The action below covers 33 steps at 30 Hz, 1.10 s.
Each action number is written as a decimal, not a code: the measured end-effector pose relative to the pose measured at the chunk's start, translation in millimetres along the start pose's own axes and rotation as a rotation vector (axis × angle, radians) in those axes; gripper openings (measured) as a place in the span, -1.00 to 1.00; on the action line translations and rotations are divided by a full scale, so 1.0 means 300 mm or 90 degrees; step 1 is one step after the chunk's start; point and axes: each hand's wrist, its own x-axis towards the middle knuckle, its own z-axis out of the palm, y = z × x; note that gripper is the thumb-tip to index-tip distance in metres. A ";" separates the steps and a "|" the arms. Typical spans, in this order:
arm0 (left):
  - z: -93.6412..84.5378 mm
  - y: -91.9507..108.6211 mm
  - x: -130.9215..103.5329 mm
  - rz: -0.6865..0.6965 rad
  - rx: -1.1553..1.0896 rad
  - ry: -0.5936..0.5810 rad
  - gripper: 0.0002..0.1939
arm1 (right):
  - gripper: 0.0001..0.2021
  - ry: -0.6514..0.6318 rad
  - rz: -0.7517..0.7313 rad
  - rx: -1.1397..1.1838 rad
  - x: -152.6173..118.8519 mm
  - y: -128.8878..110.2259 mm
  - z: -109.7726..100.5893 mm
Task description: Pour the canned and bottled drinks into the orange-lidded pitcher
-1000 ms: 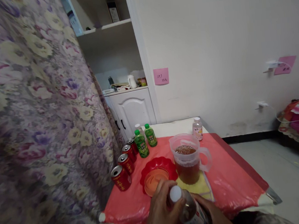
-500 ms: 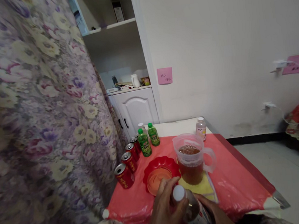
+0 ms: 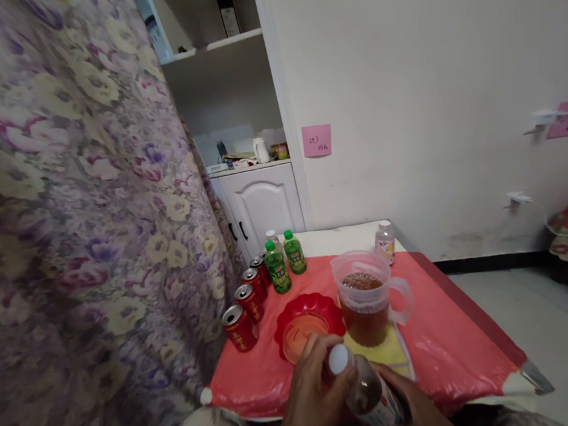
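At the table's near edge I hold a clear plastic bottle point(image 3: 367, 387) with a white cap, tilted toward the upper left. My left hand point(image 3: 313, 387) has its fingers around the neck, by the cap. Lower down, my right hand point(image 3: 407, 402) grips the bottle's labelled body. Just beyond them stands a translucent pitcher point(image 3: 366, 305) of brown, frothy liquid, on a yellow cloth point(image 3: 400, 352). To its left lies a red scalloped dish point(image 3: 326, 306) with an orange lid point(image 3: 303, 335) in it, partly behind my left hand.
Several red cans point(image 3: 241, 327) line the table's left side, beside two green-capped bottles point(image 3: 278, 270) and a white-capped one point(image 3: 272, 237). Another white-capped bottle point(image 3: 385, 243) stands at the back right. A floral curtain point(image 3: 117, 256) hangs close on the left.
The whole view has shifted slightly, with the scene a little further right and higher. Both hands keep hold of the bottle, whose cap is still on.
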 end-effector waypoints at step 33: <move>-0.142 -0.639 0.039 -0.195 -0.514 0.401 -0.44 | -0.01 0.045 0.052 -0.025 -0.018 0.073 -0.045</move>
